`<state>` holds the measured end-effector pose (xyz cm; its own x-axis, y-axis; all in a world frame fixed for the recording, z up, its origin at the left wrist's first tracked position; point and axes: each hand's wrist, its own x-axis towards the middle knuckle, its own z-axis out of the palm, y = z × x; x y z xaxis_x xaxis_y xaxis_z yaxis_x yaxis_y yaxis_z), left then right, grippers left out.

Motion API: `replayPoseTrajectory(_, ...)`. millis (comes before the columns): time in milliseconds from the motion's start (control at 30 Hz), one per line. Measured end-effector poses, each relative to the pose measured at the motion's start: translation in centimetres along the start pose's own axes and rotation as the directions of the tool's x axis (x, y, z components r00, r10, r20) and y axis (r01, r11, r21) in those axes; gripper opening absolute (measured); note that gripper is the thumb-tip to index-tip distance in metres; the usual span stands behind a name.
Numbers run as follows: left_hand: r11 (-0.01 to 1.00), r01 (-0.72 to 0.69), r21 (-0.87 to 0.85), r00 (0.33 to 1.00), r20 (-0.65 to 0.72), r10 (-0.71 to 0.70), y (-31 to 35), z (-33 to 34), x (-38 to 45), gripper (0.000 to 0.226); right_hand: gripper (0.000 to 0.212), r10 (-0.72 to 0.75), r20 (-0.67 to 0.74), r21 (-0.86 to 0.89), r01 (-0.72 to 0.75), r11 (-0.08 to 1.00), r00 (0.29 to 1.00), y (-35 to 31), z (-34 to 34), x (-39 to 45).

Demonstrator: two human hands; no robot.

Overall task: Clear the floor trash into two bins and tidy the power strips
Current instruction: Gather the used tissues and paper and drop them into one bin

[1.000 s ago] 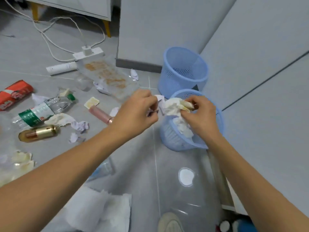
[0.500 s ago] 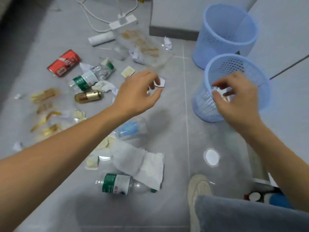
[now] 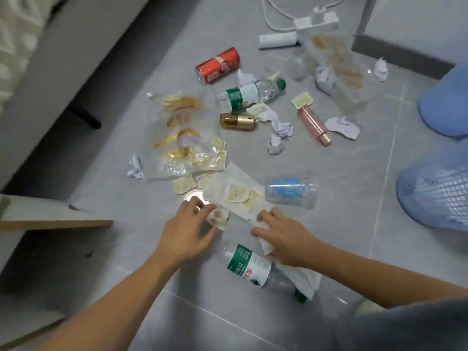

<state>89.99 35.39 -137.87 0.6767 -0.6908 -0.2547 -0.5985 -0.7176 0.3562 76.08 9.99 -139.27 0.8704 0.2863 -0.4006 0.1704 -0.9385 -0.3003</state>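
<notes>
Trash is scattered over the grey floor. My left hand (image 3: 186, 230) reaches down with fingers spread over a small stained scrap (image 3: 219, 218) beside a round metal lid (image 3: 193, 196). My right hand (image 3: 283, 235) presses on the near end of a long white paper towel (image 3: 235, 191), fingers apart. A green-label bottle (image 3: 249, 264) lies between my forearms. Further off lie a red can (image 3: 219, 65), a second bottle (image 3: 249, 95), a gold bottle (image 3: 238, 121), a pink tube (image 3: 314, 126), a clear cup (image 3: 291, 192) and crumpled papers. Two blue bins (image 3: 435, 196) (image 3: 445, 102) stand at the right. A white power strip (image 3: 316, 19) lies at the top.
A clear wrapper with gold ribbon (image 3: 182, 138) lies left of the pile. A grey sofa (image 3: 63, 46) runs along the left, a wooden board edge (image 3: 55, 219) sticks in from the left. A white roll (image 3: 278, 39) and a stained plastic tray (image 3: 339, 69) lie near the wall.
Both hands have left the near bin and come down to the floor trash in front of me. The paper wad and small scrap they held are gone. The view swung left and down.
</notes>
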Motion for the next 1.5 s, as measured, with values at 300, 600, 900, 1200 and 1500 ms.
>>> replayPoseTrajectory(300, 0.998, -0.050, -0.040, 0.996, 0.071, 0.053, 0.6, 3.6, 3.1, 0.020, 0.018, -0.008, -0.188, 0.106, 0.029, 0.994, 0.982, 2.5, 0.4, -0.7)
replayPoseTrajectory(600, 0.947, -0.243, -0.210, 0.965, -0.157, 0.212, 6.4, -1.7, 5.7, 0.013, 0.013, 0.117, -0.492, 0.313, 0.050, 0.948, 0.863, 2.4, -5.4, -4.9)
replayPoseTrajectory(900, 0.637, -0.661, -0.397, 0.750, -0.397, 0.529, 30.0, -9.3, 13.8, 0.012, 0.022, 0.560, -0.816, 0.503, -0.305, 0.809, 0.142, 10.3, -18.2, -21.4)
replayPoseTrajectory(1200, 0.740, -0.595, -0.312, 0.791, -0.069, 0.607, 50.6, -8.8, 19.7, 0.054, 0.042, 0.828, -0.560, 0.649, -0.637, 0.416, -0.029, 20.7, -17.1, -34.4)
replayPoseTrajectory(1500, 0.847, -0.469, -0.250, 0.876, -0.257, 0.409, 32.8, -9.5, 19.0, 0.023, 0.019, 0.694, -0.716, 0.561, -0.531, 0.635, 0.073, 15.9, -16.0, -28.0)
